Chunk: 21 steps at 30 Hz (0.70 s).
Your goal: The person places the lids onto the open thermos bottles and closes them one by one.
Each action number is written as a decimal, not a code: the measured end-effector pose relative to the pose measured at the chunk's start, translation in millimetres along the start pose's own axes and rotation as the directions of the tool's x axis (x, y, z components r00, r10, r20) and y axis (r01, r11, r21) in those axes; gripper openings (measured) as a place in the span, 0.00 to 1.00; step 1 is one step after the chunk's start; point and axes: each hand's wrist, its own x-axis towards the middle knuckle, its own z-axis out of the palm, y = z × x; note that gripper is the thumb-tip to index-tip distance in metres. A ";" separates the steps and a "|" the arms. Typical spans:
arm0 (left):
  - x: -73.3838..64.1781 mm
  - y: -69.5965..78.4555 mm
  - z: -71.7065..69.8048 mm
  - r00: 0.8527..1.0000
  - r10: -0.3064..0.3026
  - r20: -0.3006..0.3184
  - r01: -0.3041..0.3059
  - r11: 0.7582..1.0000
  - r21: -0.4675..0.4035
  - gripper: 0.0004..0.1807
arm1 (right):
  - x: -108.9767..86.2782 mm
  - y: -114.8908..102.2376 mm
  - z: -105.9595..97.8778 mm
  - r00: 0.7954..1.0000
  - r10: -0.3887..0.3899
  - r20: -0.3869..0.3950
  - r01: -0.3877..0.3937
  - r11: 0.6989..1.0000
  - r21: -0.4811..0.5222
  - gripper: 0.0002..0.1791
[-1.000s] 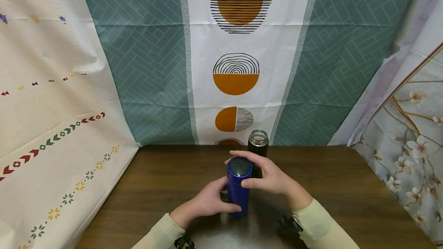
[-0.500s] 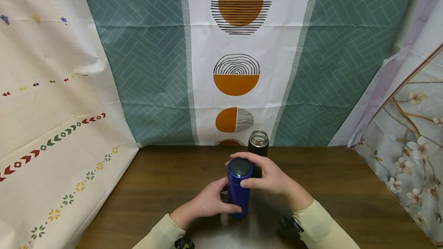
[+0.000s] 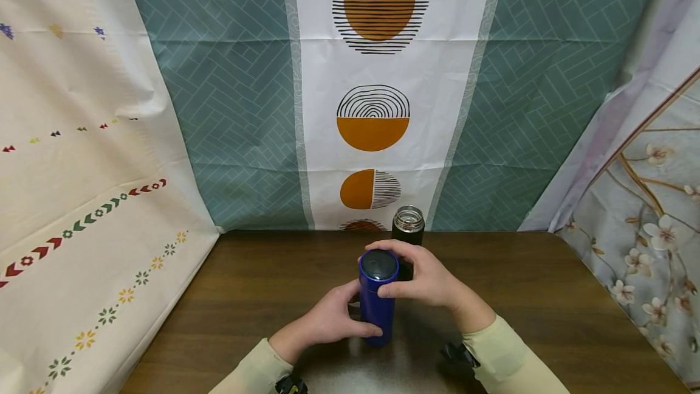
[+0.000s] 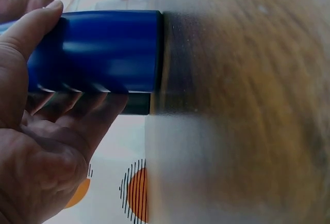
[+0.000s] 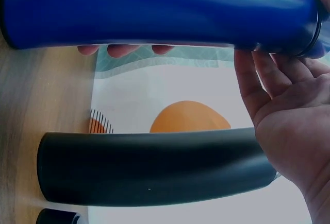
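**Left hand [image 3: 330, 316] and right hand [image 3: 425, 275] around one blue bottle [image 3: 376, 315]**

Both hands are clamped on the same bottle, which stands upright in the lower centre of the head frame. The left hand grips its lower body, with the thumb across the near side and the fingers passing behind. The right hand holds the upper end, its thumb on the near side and its fingers reaching around the far side. Between the thumb and fingers of this hand, the dark round top [image 3: 380, 265] of the bottle faces upward.

Each arm wears a pale sleeve [image 3: 510, 351], and both sleeves enter from the bottom edge of the frame.

Just behind the right hand, slightly right of centre, a black bottle [image 3: 408, 238] also stands upright. Its mouth is uncovered and shows a shiny metal neck [image 3: 409, 217]. At the lower left corner of the right wrist view, a small black object [image 5: 58, 217] is partly cut by the edge; I cannot tell what it is.

The brown wooden counter [image 3: 262, 278] fills the lower part of the head frame. Beyond it hangs a teal and white cloth [image 3: 240, 90] with orange round figures. A cream cloth [image 3: 98, 211] with small patterns covers the left side, and a flowered cloth [image 3: 664, 272] the right side.
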 end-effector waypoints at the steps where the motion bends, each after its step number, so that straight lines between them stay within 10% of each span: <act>1: 0.0 0.5 0.1 1.000 0.002 -0.003 -0.002 1.000 0.003 0.39 | -0.3 -0.1 0.1 1.000 0.004 -0.007 -0.004 1.000 -0.010 0.36; 21: 0.8 1.0 1.0 1.000 0.027 -0.007 -0.027 0.999 0.017 0.41 | -0.8 -1.7 1.3 0.998 0.005 -0.067 -0.010 0.997 -0.074 0.41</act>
